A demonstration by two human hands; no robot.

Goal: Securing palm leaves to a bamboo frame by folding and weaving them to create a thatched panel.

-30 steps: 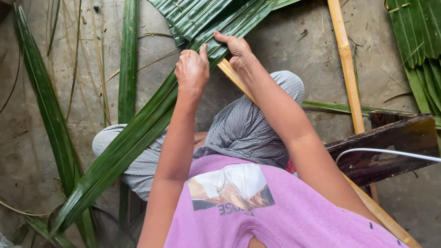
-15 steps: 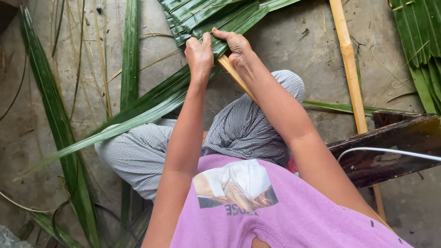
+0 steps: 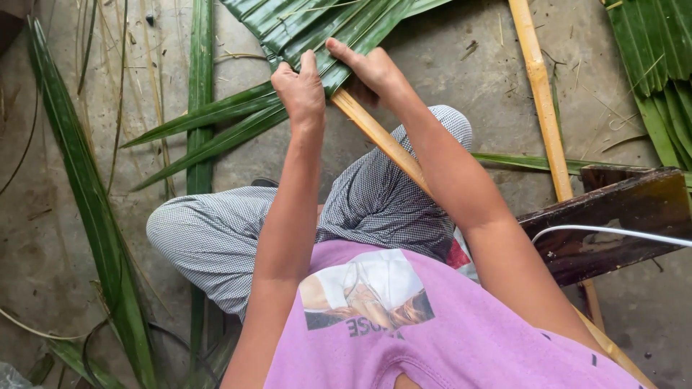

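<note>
- The left hand (image 3: pixel 301 90) is closed in a fist over a pair of long, narrow green palm leaflets (image 3: pixel 216 126), gripping them where they meet the woven part; the knuckles face the camera.
- The right hand (image 3: pixel 369 68) lies just beside the left, at its 2 o'clock, thumb stretched toward 10 o'clock and pressed flat on the leaves; its fingers curl out of sight, so how firmly it grips cannot be told.
- The plaited mat of glossy green palm leaves (image 3: pixel 317 21) sits at 12 o'clock from both hands, touching them, and runs off the top edge.
- The two gripped leaflets trail away from the left hand toward 8 o'clock, their tips ending over the grey concrete floor (image 3: pixel 468 79).
- A pale yellow palm midrib stick (image 3: pixel 375 137) comes out from under the hands and slants toward 5 o'clock, passing over the grey-and-white checked trousers (image 3: pixel 216 238).
- A second, thicker yellow-tan midrib (image 3: pixel 540 94) lies well apart at 3 o'clock of the hands, nearly upright in the view.
- A dark, worn wooden board (image 3: pixel 613 216) sits at 4 o'clock, with a thin white cable (image 3: pixel 620 232) across it.
- A loose long green palm leaflet (image 3: pixel 86 202) lies at 8 o'clock on the floor.
- More green leaves (image 3: pixel 659 57) are heaped at 2 o'clock.
- The pink printed shirt (image 3: pixel 432 338) fills 6 o'clock.
</note>
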